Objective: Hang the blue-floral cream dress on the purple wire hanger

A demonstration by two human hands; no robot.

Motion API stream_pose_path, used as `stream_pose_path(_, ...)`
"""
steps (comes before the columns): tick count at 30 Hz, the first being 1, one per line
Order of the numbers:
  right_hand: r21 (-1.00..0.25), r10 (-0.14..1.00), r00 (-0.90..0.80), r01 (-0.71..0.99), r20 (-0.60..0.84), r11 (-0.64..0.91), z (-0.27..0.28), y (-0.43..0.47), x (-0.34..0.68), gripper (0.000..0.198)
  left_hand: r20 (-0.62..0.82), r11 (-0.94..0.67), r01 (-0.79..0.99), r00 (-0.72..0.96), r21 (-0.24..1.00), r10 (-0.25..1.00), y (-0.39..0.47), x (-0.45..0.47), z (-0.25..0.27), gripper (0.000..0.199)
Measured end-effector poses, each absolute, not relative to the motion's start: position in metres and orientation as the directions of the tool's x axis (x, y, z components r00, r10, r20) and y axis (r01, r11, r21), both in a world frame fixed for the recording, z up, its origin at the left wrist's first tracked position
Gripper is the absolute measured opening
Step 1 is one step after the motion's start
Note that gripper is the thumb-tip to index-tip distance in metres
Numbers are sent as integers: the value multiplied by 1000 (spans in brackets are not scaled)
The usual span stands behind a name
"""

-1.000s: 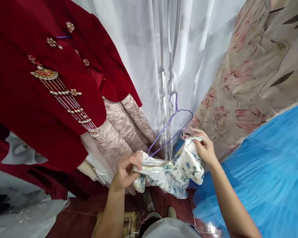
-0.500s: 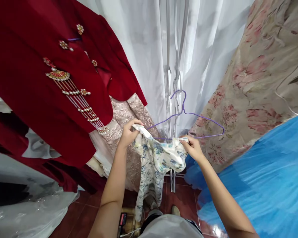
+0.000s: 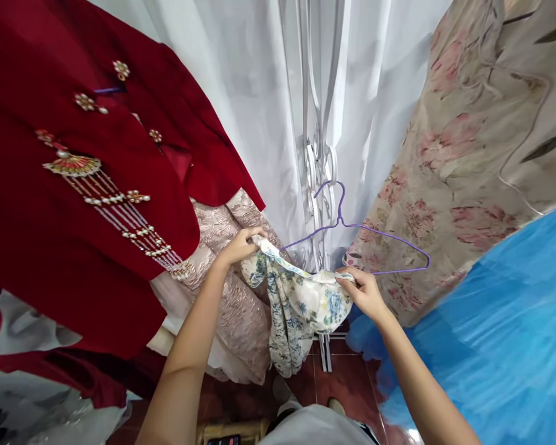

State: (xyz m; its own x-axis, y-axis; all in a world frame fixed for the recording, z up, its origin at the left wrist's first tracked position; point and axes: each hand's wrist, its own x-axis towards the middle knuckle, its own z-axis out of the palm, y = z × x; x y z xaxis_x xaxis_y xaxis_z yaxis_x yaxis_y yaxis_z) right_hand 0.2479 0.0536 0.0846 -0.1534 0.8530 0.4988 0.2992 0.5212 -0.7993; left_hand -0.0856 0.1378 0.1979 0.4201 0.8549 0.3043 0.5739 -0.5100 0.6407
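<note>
Between my two hands hangs a white dress (image 3: 324,306) with blue and yellow flowers and a cupped top, its upper edge stretched across. My left hand (image 3: 241,246) pinches that edge on the left. On the right, my right hand (image 3: 364,290) grips the other end, close to the lower bar of a purple hanger (image 3: 389,235). The hanger's hook is up by a white ring on the white rack (image 3: 322,346). Cloth and hand hide part of the hanger's lower bar, and I cannot tell whether the dress is on it.
A red velvet jacket (image 3: 120,247) with beaded tassels hangs at left, over a pale pink brocade skirt (image 3: 234,309). White curtains (image 3: 241,93) are behind. To the right are a beige floral dress (image 3: 445,167) and blue tulle (image 3: 495,346). A phone (image 3: 225,440) lies low at the bottom edge.
The dress's top edge is pulled straighter, and its cups face me more fully. Its hanging part has swung right and up. Both hands keep their hold, and the view has shifted slightly.
</note>
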Motion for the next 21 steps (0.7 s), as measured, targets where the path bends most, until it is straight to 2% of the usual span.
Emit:
stream_pose_path(2,-801,857,-162,308,488,514,86,53,249,21,301,-530,537,458,656,836,137,-89,195,25)
stream_pose_path(4,-806,859,-181,297,479,512,86,53,244,20,313,-588,523,522,617,793,130,-78,197,25)
stream_pose_path(7,-818,862,-168,271,478,507,86,50,228,20,344,-666,618,571,418,746,116,-45,205,23)
stream_pose_path(10,-814,850,-158,246,502,526,87,41,217,19,433,-585,778,456,229,777,105,-14,206,21)
stream_pose_path(12,-788,822,-186,233,539,570,89,31,218,18,515,-528,813,352,246,782,102,-4,200,22)
stream_pose_path(14,-735,778,-187,257,600,628,91,22,231,19,603,-546,780,285,305,745,100,-3,193,19)
stream_pose_path(16,-665,718,-48,339,695,666,92,15,255,19,697,-594,743,250,307,672,101,-8,189,11)
stream_pose_path(18,-638,588,263,435,765,635,94,16,287,18,747,-642,724,275,254,605,101,-14,188,7)
stream_pose_path(20,-695,450,538,452,713,560,97,27,319,19,744,-698,687,358,199,564,101,-19,190,9)
stream_pose_path(21,-738,470,580,420,666,528,100,35,334,20,733,-722,667,396,184,553,102,-21,191,11)
